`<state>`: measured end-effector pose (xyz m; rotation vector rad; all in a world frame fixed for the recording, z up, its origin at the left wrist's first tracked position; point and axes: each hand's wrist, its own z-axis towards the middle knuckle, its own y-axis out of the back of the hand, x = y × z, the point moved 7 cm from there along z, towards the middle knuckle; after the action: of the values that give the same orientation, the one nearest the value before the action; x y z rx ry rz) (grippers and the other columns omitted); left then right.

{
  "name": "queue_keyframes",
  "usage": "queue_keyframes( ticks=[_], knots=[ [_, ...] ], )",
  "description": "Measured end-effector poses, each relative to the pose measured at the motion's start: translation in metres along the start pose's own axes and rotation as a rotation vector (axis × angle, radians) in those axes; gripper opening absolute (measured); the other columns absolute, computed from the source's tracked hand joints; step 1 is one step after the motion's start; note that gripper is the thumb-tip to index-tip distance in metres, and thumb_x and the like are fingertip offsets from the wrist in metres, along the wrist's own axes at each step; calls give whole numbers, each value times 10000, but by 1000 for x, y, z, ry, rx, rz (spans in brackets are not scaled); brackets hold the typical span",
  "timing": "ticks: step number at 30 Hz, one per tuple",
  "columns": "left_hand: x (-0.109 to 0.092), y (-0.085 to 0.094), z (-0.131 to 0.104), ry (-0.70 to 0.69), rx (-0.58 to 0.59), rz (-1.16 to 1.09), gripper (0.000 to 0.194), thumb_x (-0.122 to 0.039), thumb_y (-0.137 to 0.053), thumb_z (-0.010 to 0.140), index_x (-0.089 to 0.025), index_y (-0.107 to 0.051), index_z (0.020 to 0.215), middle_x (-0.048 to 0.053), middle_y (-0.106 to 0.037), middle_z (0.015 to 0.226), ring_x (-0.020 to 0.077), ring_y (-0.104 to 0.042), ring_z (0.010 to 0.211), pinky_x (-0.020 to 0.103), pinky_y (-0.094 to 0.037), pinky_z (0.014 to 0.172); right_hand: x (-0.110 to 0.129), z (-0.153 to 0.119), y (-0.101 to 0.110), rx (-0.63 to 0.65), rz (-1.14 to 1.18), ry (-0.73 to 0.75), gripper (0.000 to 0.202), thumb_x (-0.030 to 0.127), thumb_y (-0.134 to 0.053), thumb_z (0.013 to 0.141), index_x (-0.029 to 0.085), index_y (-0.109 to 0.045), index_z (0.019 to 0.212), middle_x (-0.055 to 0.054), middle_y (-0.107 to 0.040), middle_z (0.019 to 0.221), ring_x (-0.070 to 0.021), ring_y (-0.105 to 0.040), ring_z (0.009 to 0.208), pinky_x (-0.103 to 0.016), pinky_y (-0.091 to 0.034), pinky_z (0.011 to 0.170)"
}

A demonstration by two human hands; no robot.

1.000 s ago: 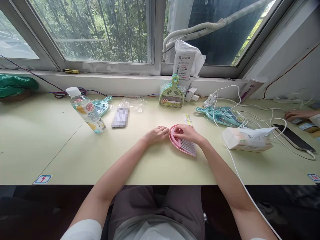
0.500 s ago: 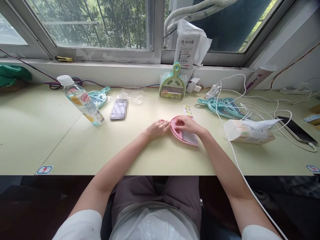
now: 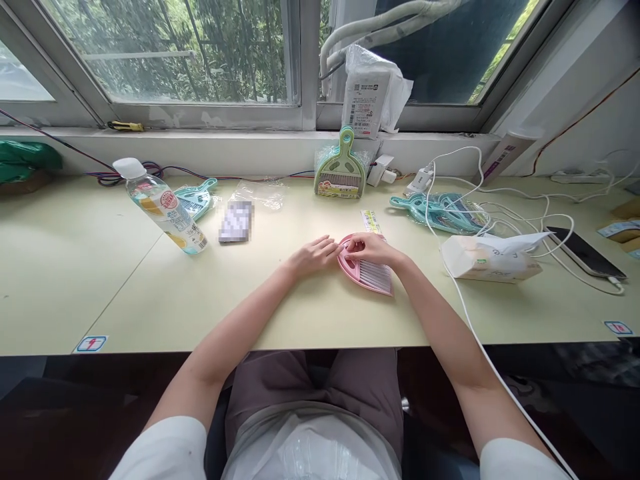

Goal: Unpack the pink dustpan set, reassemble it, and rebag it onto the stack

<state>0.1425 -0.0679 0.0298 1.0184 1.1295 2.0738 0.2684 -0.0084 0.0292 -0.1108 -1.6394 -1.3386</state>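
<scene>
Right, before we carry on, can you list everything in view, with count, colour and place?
Pink dustpan and brush: 1, under the hands
Label card: 1, yellow-white, behind it
Green dustpan set: 1, against the sill
Teal sets: count unclear, behind bottle and tissues
Bottle: 1, clear, white cap, left
Pixelated item: 1, greyish, right of bottle
Tissue pack: 1, pale, right
Phone: 1, black screen, far right
Cables: several, white, right
Wrapped box: 1, white, sill
Cutter: 1, yellow-black, left sill
Bag: 1, green, far left
Table: 1, pale yellow-green, below
Left hand: 1, at set's left end
Right hand: 1, fingers on set
</scene>
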Motion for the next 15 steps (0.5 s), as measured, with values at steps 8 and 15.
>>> queue_keyframes(
  ticks=[8, 15],
  knots=[
    [-1, -10, 0, 32, 3, -19, 330, -57, -360, 933, -110, -576, 1177, 128, -653, 1176, 181, -631, 1088, 300, -501, 925, -2, 3, -1, -32, -57, 42, 225, 404, -650, 724, 179, -641, 714, -24, -643, 784, -158, -558, 748, -280, -427, 676],
    [1, -14, 1, 57, 70, -35, 306, -66, -371, 933, -106, -582, 1151, 143, -659, 1137, 193, -641, 1058, 312, -515, 891, 1, 3, -2, -27, -90, 52, 205, 385, -641, 729, 179, -631, 720, -20, -637, 771, -152, -553, 725, -277, -421, 666]
  ],
)
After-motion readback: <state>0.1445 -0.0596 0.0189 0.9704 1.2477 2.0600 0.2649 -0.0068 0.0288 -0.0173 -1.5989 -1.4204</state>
